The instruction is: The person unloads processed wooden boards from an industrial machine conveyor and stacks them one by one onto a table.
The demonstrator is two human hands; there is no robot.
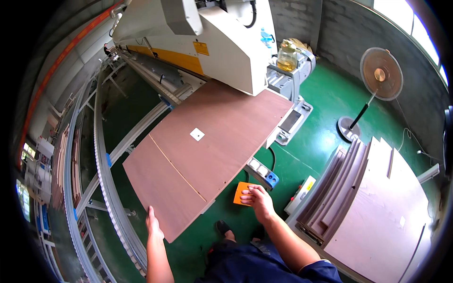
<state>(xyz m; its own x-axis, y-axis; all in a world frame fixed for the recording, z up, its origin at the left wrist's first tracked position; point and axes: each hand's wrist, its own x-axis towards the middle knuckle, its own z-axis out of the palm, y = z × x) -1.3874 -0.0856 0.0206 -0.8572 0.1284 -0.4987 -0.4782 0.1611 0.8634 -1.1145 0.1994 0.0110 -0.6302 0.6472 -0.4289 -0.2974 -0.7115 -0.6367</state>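
A large brown wood panel (212, 137) lies before me, its far end under the white machine's housing (231, 52). A thin pale groove (177, 167) crosses it, and a small white square label (197, 134) sits near its middle. At the panel's near left edge is my left hand (154, 227), fingers stretched out along the edge and touching it. My right hand (258, 202) hovers off the panel's near right side with fingers apart and slightly bent, holding nothing. Below it, an orange box (242, 194) on the floor is partly hidden by the fingers.
Curved-looking metal rails (101, 155) run along the left. At the right is a stack of panels (377, 203). A round fan (381, 74) stands farther back, and a jug of yellowish liquid (287, 56) sits on the machine. Another person (107, 49) is far off.
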